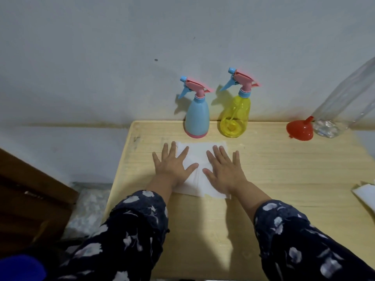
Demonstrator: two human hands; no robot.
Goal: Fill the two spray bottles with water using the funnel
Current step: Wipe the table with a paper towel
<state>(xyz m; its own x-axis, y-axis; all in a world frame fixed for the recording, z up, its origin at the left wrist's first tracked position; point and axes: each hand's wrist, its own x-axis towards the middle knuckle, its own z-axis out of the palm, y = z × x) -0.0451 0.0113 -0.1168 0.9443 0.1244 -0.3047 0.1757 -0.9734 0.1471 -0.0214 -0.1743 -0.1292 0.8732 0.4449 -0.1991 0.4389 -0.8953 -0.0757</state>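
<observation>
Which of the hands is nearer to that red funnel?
The right hand. The red funnel lies at the table's far right; the left hand lies further away. Both rest flat on the white cloth.

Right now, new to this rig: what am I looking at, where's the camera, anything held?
No robot here: one wide-angle camera on a person's head looks down at their bare hands. The left hand and right hand lie flat, fingers spread, on a white cloth on a wooden table. Nothing is held. By the wall stand a blue spray bottle and a yellow spray bottle, caps on. To the right lie a red funnel and a clear plastic bottle.
</observation>
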